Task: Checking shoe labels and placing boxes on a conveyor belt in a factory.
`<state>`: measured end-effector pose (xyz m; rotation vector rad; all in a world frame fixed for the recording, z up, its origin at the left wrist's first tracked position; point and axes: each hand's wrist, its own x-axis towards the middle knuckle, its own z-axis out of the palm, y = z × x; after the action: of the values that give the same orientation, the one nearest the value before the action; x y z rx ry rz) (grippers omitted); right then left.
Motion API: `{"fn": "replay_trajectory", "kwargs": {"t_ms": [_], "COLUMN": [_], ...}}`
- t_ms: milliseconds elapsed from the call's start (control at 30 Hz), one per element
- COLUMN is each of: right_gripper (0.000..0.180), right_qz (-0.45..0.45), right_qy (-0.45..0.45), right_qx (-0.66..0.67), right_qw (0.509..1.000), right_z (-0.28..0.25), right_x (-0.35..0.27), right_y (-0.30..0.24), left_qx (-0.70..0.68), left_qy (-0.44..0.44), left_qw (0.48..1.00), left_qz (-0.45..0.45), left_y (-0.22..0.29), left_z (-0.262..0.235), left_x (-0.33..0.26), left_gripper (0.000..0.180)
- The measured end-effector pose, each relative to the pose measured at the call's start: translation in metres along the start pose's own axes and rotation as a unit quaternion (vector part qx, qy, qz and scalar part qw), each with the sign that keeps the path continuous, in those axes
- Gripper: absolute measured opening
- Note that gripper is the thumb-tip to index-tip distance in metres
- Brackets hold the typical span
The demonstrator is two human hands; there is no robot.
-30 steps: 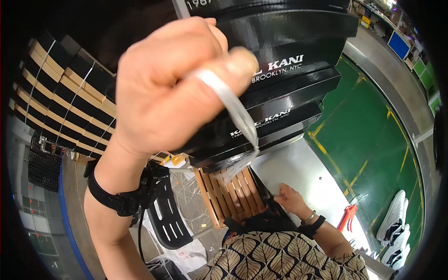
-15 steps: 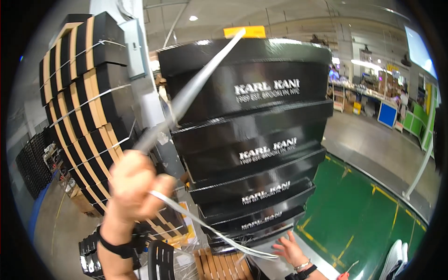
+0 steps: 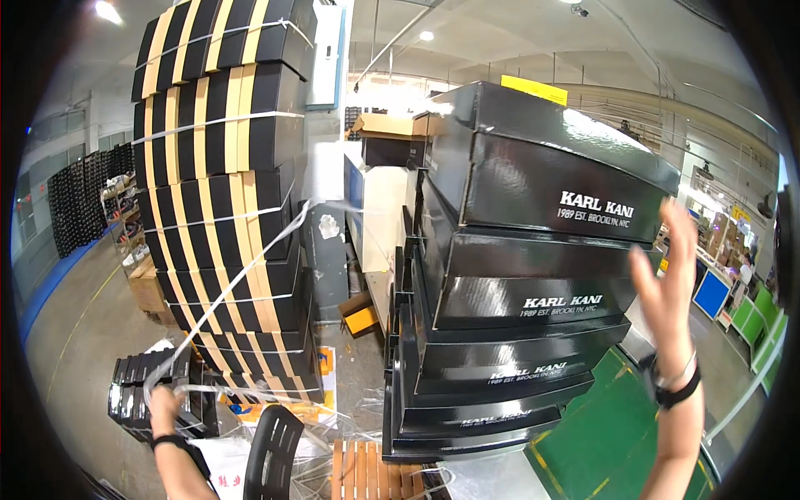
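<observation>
Though unlevel, hands (image 3: 165, 405) (image 3: 672, 292) well apart.

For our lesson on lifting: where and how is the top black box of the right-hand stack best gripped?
Probably by the body of the black box, below its lid, one hand from each short end. The box is long and its lid is a separate band that might lift off. The right hand is near the right end; the left hand holds a white strap.
</observation>
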<state>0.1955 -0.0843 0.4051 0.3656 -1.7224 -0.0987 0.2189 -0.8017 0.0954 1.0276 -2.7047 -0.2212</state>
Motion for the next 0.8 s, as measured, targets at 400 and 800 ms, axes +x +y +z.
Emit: {"fn": "replay_trajectory", "kwargs": {"t_ms": [400, 800], "right_gripper": [0.056, 0.04], "right_qz": [-0.049, 0.503], "right_qy": [-0.079, -0.033], "right_qx": [0.021, 0.305], "right_qw": [0.995, 0.808], "right_z": [0.063, -0.017], "right_x": [0.074, -0.3], "right_y": [0.144, 0.179], "left_qx": [0.062, -0.052], "left_qy": [-0.28, -0.495], "left_qw": [0.938, 0.678], "left_qz": [0.197, 0.541], "left_y": [0.069, 0.211], "left_z": [0.038, 0.022], "left_x": [-0.066, -0.215], "left_gripper": [0.034, 0.049]}}
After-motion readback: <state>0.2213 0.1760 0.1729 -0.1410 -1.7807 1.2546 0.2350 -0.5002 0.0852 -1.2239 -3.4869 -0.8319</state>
